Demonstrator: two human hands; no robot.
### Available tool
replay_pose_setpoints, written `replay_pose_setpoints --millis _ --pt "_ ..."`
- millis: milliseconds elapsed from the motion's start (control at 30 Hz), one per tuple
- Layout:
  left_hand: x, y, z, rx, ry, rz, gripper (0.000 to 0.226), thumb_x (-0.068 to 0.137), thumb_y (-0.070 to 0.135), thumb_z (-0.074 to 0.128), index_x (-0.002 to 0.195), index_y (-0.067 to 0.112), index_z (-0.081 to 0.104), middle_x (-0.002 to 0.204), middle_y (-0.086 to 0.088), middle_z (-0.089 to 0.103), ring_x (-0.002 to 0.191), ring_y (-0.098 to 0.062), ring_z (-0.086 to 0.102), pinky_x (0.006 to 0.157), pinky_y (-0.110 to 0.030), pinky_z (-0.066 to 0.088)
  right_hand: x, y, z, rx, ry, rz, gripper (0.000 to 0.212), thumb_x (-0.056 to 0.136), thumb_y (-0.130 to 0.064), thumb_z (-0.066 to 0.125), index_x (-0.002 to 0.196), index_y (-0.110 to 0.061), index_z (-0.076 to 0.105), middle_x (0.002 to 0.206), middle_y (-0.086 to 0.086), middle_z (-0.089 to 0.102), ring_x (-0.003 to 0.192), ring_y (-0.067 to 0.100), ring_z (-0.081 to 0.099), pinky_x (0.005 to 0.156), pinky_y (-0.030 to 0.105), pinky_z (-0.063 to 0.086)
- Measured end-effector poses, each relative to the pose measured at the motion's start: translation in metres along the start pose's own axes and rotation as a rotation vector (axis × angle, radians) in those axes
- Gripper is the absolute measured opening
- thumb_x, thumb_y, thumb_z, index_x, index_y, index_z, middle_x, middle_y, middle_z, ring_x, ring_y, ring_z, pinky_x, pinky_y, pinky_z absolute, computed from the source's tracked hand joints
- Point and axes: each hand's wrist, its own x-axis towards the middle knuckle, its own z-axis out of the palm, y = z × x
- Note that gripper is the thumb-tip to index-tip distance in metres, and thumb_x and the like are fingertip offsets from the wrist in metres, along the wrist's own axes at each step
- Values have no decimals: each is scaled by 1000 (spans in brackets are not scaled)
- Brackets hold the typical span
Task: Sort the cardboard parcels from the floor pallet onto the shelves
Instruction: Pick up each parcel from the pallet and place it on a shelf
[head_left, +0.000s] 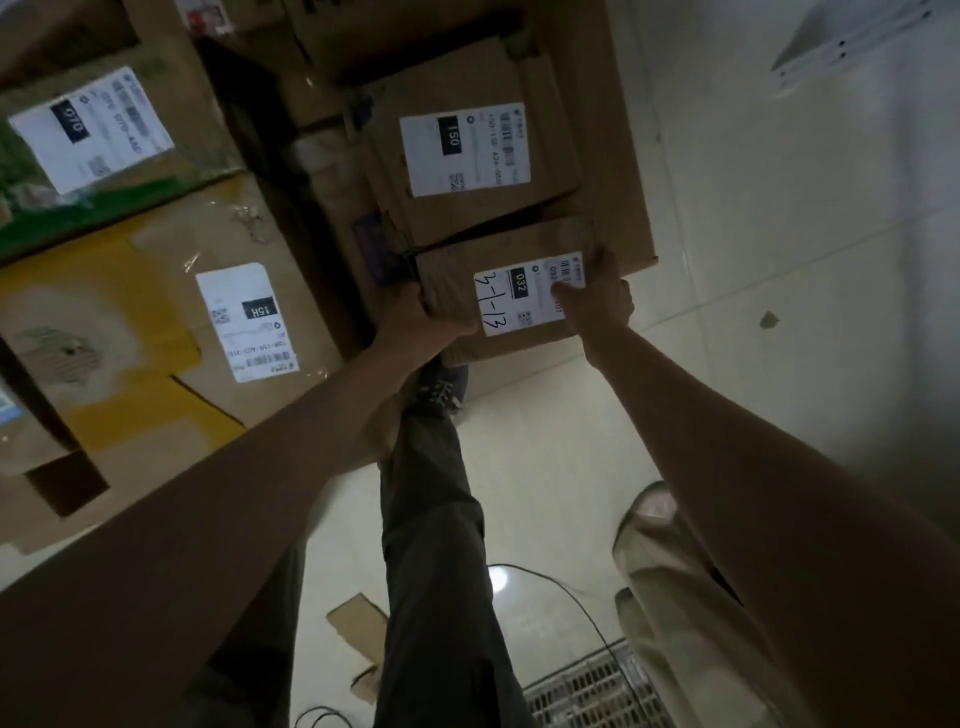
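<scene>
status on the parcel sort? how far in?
Done: nothing to show; no shelf is clearly in view. In hand: the small parcel marked 3-1-13, held by the left hand and right hand at either side. Left: at least three labelled boxes beside it, 150, 15H and 070.

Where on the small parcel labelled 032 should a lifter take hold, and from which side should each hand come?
Take the 032 parcel by its two opposite short edges, one hand from each side, as the left hand and right hand do here. It is flat and narrow enough to span, and its labelled face stays readable.
</scene>
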Motion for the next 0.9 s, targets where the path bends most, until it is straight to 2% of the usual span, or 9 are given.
replay_pose_setpoints --millis 167,233,333,433,500,633,767,833,900 --pt "12 0 -4 -107 -48 -10 65 78 3 82 135 12 54 127 -3 66 118 -20 62 100 -32 52 11 -19 17 -3 -34 -29 67 90 -10 61 150 -20 34 138 15 50 126 32 48 101 45 53" --pt "4 3 -11 -83 -67 -7 64 80 4 81 136 10 53 126 -1 65 117 -18 61 95 -26 51 0 -24 16 16 -53 -38 75 90 -8 61 155 -21 27 144 13 47 130 30 47 103 46 52" --pt "-21 11 -32 13 -88 24 71 82 12 80 145 9 45 139 -4 60 129 -21 55 101 -28 44 -28 -35 3 -22 -34 -105 83 90 -8 66 159 -23 23 150 14 37 135 32 44 104 49 51" --pt "-61 23 -61 113 -46 68 81 83 21 80 151 14 38 148 -4 49 135 -24 47 107 -33 40 -69 -52 -11 -11 -30 -147 79 88 -11 72 155 -19 30 145 14 42 133 32 47 106 51 48" --pt "-92 31 -84 145 -38 106 84 84 21 80 153 14 34 152 -8 44 137 -27 45 109 -36 41 -102 -66 -17 -28 -50 -166 67 88 -13 73 147 -14 40 140 16 47 129 32 50 104 49 49" --pt "-156 41 -145 226 -51 192 81 86 19 79 153 11 36 154 -13 42 138 -30 45 110 -43 42 -179 -98 -21 -95 -137 -258 57 87 -17 73 137 -8 48 127 14 57 118 31 56 93 43 52" --pt "-217 36 -217 485 -41 323 73 89 25 77 151 16 39 151 -9 44 138 -28 44 97 -33 42 -260 -132 -11 -163 -258 -383 57 69 -38 72 120 -15 56 109 4 59 96 20 54 74 30 43" --pt "-246 29 -257 515 -10 341 71 89 29 76 150 21 40 151 -7 43 137 -26 43 94 -30 41 -295 -150 0 -259 -283 -470 49 82 -30 73 127 -18 57 112 3 62 91 16 53 63 25 39" --pt "-276 20 -299 510 23 329 74 90 30 76 152 23 37 154 -5 38 141 -26 40 102 -35 42 -328 -172 9 -317 -314 -540 46 89 -26 71 131 -20 56 102 -4 61 93 18 58 62 22 40"
